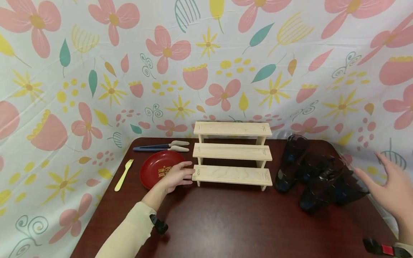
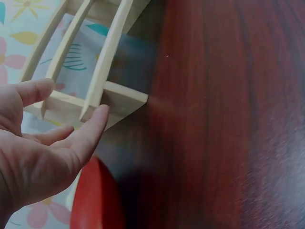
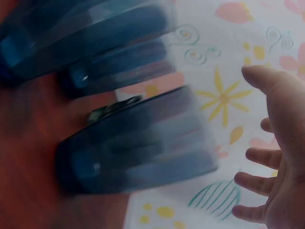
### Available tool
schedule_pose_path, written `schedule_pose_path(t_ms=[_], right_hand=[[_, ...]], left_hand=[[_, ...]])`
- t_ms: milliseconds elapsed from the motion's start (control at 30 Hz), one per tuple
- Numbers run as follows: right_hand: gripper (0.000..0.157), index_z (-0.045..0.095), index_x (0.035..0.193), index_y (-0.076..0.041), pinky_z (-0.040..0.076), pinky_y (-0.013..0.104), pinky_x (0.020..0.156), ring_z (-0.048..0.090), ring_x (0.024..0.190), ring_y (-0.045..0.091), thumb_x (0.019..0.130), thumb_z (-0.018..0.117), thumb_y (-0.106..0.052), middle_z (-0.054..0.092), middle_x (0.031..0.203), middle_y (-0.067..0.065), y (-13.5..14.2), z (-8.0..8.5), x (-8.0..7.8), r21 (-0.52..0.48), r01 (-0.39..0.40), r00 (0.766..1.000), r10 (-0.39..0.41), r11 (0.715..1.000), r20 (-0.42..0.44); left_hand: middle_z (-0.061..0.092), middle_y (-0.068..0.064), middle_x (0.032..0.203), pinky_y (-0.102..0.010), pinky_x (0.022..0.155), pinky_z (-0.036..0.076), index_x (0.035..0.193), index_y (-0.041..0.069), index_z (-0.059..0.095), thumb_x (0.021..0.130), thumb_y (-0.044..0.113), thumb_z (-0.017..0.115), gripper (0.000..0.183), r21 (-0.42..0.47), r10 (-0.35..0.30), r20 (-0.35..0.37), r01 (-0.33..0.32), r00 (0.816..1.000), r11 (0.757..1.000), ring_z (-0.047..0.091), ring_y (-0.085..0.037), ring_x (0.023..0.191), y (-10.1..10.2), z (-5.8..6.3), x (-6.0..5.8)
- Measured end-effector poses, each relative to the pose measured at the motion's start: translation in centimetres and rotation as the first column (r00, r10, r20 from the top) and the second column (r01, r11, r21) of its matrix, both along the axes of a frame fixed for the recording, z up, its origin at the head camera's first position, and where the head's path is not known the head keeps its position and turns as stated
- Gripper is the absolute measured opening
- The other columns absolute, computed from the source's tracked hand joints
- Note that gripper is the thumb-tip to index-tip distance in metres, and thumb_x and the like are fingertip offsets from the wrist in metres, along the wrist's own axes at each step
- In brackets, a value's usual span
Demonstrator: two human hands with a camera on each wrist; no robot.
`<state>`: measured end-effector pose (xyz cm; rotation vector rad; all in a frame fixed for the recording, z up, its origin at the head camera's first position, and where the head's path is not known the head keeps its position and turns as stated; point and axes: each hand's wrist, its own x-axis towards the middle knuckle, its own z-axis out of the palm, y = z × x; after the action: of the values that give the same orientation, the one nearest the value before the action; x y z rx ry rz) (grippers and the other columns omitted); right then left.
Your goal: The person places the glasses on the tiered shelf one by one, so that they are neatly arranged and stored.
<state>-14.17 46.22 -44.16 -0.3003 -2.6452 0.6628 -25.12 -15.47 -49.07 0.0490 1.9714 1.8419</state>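
Note:
A three-tier wooden rack (image 1: 232,174) stands near the back middle of the table. My left hand (image 1: 175,178) is at its left end, fingers spread; in the left wrist view a fingertip meets the end of a slat (image 2: 107,67), and the thumb lies near another. Part of a red plate (image 1: 151,168) with gold characters is hidden behind that hand. On the right side, several dark blue clear glasses (image 1: 314,197) stand close together. Beside them, apart, hovers my right hand (image 1: 395,190), its fingers spread and holding nothing; the right wrist view shows a gap between it and the nearest glass (image 3: 138,148).
Two blue-handled spreaders (image 1: 161,148) with pale blades lie behind the plate. A pale yellow fork (image 1: 124,175) is at the table's left edge. A flowered cloth (image 1: 206,71) hangs behind the dark red-brown table (image 1: 226,222). A small dark patterned thing (image 3: 114,109) shows among the glasses.

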Motion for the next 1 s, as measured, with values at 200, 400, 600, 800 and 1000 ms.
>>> schedule_pose_path(t_ms=[200,400,600,800,1000], right_hand=[[0.087,0.01,0.163,0.005,0.022,0.08,0.109,0.019,0.142,0.065,0.103,0.063,-0.031,0.009,0.167,0.033,0.4,-2.0,1.0,-0.145,0.046,0.999,-0.047,0.988,-0.007],[0.1,-0.002,0.166,-0.006,0.025,0.083,0.102,0.014,0.145,0.064,0.1,0.067,-0.038,-0.002,0.169,0.028,1.0,-4.0,0.9,-0.306,0.075,0.994,-0.048,0.949,0.096],[0.101,-0.003,0.167,-0.013,0.032,0.08,0.102,0.02,0.141,0.067,0.1,0.065,-0.045,0.005,0.166,0.035,1.4,-4.7,1.2,-0.359,0.096,0.987,-0.041,0.929,0.158],[0.092,0.003,0.167,-0.034,0.044,0.008,0.071,0.046,0.139,0.017,0.102,0.067,-0.039,0.017,0.17,0.018,1.9,-6.1,2.0,-0.418,0.017,0.989,0.048,0.908,0.143],[0.096,0.011,0.166,-0.038,0.045,0.002,0.072,0.042,0.107,-0.023,0.097,0.076,-0.02,0.042,0.138,-0.022,2.1,-7.2,2.0,-0.52,-0.103,0.986,0.154,0.848,0.057]], left_hand=[[0.057,-0.03,0.137,-0.053,0.098,0.056,0.155,-0.008,0.034,0.1,0.008,0.065,0.065,0.013,0.045,-0.037,-0.044,0.998,0.999,0.069,-0.031,0.106,0.6,-1.0,-0.1],[0.057,-0.031,0.133,-0.049,0.092,0.059,0.15,-0.012,0.04,0.096,0.003,0.066,0.062,-0.026,0.097,-0.071,-0.099,0.993,0.995,0.068,-0.027,0.098,1.0,-1.2,0.0],[0.061,-0.032,0.127,-0.045,0.085,0.062,0.144,-0.014,0.048,0.092,-0.003,0.068,0.057,-0.049,0.139,-0.117,-0.146,0.983,0.988,0.069,-0.026,0.095,1.6,-1.4,0.0],[0.063,-0.031,0.125,-0.04,0.082,0.063,0.144,-0.014,0.049,0.092,-0.006,0.068,0.056,-0.074,0.156,-0.141,-0.168,0.978,0.983,0.069,-0.027,0.095,2.0,-1.7,-0.1],[0.064,-0.028,0.125,-0.04,0.082,0.063,0.144,-0.011,0.051,0.092,-0.006,0.068,0.055,-0.076,0.166,-0.128,-0.177,0.978,0.981,0.069,-0.027,0.096,2.0,-1.8,-0.1]])
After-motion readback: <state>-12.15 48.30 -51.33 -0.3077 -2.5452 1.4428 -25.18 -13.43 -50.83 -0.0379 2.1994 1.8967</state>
